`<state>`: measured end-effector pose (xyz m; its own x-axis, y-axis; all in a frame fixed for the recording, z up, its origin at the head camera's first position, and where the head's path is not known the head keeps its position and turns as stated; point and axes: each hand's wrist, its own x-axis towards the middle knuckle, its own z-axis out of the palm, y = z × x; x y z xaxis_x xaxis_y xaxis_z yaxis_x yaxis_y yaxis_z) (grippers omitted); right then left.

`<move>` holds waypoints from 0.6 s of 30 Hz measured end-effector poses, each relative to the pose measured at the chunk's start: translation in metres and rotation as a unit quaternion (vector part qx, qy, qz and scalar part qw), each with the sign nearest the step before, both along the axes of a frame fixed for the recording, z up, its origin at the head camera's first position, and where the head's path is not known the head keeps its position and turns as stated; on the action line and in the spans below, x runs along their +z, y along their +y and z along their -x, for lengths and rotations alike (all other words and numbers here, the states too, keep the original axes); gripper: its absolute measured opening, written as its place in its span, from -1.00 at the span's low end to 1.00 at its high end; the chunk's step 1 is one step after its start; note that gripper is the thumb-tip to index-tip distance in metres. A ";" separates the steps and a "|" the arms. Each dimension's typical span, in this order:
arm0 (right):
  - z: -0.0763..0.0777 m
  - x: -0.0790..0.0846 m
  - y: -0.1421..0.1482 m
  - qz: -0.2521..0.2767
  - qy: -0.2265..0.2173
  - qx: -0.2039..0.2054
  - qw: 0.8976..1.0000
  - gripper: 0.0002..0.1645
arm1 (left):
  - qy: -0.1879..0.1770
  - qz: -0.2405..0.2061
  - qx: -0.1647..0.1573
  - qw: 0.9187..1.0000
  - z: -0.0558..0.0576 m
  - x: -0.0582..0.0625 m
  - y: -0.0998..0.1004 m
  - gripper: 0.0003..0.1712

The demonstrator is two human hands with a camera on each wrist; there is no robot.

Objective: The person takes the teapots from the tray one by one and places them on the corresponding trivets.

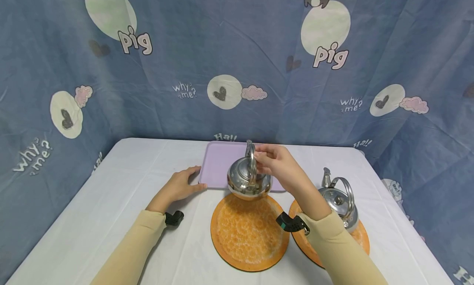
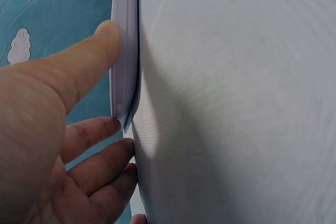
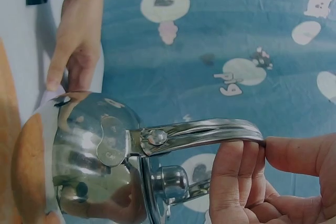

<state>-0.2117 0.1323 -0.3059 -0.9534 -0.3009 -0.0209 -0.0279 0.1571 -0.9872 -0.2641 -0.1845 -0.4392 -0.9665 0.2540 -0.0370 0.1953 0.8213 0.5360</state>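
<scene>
A shiny steel kettle (image 1: 249, 180) hangs by its arched handle (image 3: 210, 132) from my right hand (image 1: 275, 163), whose fingers and thumb pinch the top of the handle. In the head view the kettle overlaps the near edge of a lilac tray (image 1: 214, 165) and the far rim of a round orange placemat (image 1: 249, 235). My left hand (image 1: 181, 184) rests at the tray's left near corner. Its thumb (image 2: 109, 38) lies against the tray's near edge, with the other fingers spread past the corner in the left wrist view.
A second steel kettle (image 1: 338, 198) stands at the right on another orange placemat (image 1: 361, 237), partly behind my right forearm. White cloth (image 1: 148, 161) covers the table. A blue printed curtain (image 1: 237, 42) hangs behind the table and along its sides.
</scene>
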 end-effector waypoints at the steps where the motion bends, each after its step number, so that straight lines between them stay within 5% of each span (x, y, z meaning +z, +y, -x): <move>1: -0.001 -0.001 0.001 0.000 -0.001 0.001 1.000 -0.51 | -0.001 0.000 0.000 1.000 0.000 0.000 0.000 -0.06; 18: -0.027 -0.013 0.016 -0.012 -0.004 0.010 1.000 -0.51 | -0.002 0.002 0.000 1.000 0.000 0.000 0.001 -0.06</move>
<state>-0.1852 0.1480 -0.3185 -0.9473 -0.3184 -0.0349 -0.0240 0.1794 -0.9835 -0.2639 -0.1839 -0.4396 -0.9662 0.2546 -0.0418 0.1938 0.8232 0.5337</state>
